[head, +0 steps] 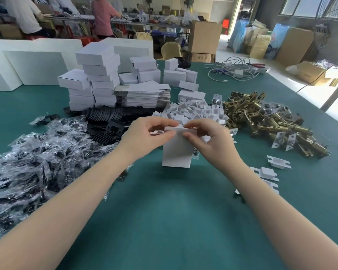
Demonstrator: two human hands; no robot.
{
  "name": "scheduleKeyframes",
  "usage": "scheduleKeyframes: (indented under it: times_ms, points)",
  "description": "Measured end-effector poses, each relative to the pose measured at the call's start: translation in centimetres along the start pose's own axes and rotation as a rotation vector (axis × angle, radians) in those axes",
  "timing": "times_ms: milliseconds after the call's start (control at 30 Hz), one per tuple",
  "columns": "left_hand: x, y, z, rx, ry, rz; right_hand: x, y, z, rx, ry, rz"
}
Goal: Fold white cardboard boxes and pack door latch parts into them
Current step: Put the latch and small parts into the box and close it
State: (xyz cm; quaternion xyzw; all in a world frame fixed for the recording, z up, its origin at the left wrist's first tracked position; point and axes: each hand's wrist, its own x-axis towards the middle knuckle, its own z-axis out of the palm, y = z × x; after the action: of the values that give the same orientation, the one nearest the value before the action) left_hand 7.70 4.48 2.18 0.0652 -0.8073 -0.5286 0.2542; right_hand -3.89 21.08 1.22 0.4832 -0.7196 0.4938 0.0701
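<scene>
A small white cardboard box (176,152) stands upright on the green table (164,221) at the centre. My left hand (144,136) pinches the left end of its top flap. My right hand (209,138) pinches the right end of the same flap, thumb underneath. What is inside the box is hidden. Brass door latches (265,117) lie heaped to the right. A pile of white plastic inserts (191,112) sits just behind my hands. Flat unfolded box blanks (142,94) are stacked behind that.
Closed white boxes (98,78) are stacked at the back left. Clear bags of black parts (33,152) cover the left side, black plates (109,121) beside them. Loose white inserts (269,172) lie right of my forearm. Cables (232,71) lie at the back right. People work at a far bench.
</scene>
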Motion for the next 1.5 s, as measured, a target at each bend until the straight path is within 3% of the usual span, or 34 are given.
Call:
scheduleKeyframes:
  times_ms: [167, 367, 500, 800, 1033, 1133, 1233, 1400, 1500]
  points:
    - [-0.1, -0.2, 0.0, -0.056, 0.028, -0.003, 0.4, 0.0, 0.0, 0.179, 0.031, 0.124]
    - [-0.7, -0.4, 0.1, -0.061, 0.030, 0.041, -0.4, 0.0, -0.5, 0.163, 0.039, 0.043]
    - [-0.1, 0.0, 0.0, -0.068, 0.050, -0.009, 0.0, -0.3, 0.0, 0.233, 0.086, 0.157]
    - [-0.2, 0.0, -0.2, -0.100, -0.002, -0.023, -0.2, -0.1, -0.4, 0.301, 0.031, 0.164]
    - [-0.4, -0.6, -0.2, -0.040, -0.004, 0.051, -0.6, 0.2, -0.4, 0.131, 0.033, 0.046]
    - [-0.7, -0.9, -0.6, 0.139, -0.054, 0.162, -1.0, 0.5, -0.5, 0.041, 0.003, -0.005]
    - [-0.8, -0.2, -0.7, 0.385, -0.105, 0.207, -1.6, 0.5, 0.5, 0.255, -0.012, 0.172]
    - [1.5, 2.8, 0.6, 0.870, -0.288, 0.141, -3.6, 0.7, 3.7, 0.449, 0.296, 0.361]
    - [2.9, 4.3, -0.2, 0.914, -0.399, 0.125, -4.7, 1.6, 4.1, 0.386, 0.337, 0.402]
